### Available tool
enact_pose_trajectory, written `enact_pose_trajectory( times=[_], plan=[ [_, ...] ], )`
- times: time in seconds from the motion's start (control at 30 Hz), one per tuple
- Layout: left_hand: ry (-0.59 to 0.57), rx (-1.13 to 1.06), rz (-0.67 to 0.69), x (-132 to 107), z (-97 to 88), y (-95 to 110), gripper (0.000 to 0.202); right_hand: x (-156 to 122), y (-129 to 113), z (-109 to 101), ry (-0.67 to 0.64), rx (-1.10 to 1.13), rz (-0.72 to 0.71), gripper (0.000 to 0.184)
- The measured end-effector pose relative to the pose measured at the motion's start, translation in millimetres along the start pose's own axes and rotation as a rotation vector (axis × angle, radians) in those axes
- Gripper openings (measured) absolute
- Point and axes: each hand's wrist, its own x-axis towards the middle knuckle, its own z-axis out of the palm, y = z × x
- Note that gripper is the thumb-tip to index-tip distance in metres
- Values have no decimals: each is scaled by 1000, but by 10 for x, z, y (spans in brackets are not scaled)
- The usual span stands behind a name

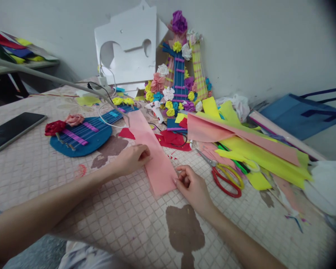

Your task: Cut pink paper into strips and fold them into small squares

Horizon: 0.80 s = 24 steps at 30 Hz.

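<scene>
A long strip of pink crepe paper lies at a slant on the table in front of me, looking folded in layers along its lower left edge. My left hand is closed at the strip's left edge, its fingers curled and its fingertips on the paper. At the lower right edge, my right hand pinches the paper between thumb and forefinger. Scissors with red and yellow handles lie to the right of my right hand. Red paper pieces lie beside and partly behind the strip.
Left of the strip lies a blue guitar-shaped craft with paper roses; a phone is farther left. Behind stand a white glue gun, flower-covered guitar crafts and a white cut-out board. Yellow paper sheets cover the right. A grey rod crosses upper left.
</scene>
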Motion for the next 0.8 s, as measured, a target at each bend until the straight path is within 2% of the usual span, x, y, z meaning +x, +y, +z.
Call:
enact_pose_trajectory(
  times=[0.4,0.6,0.8],
  plan=[
    [-43,30,-54,-3,14,31,15,-4,-11,23,7,-30,-27,20],
    [44,-39,-7,26,0,-55,19,6,-23,19,9,-10,-21,19],
    [4,-36,-12,50,-25,-48,22,16,-12,13,-9,13,13,20]
  ],
)
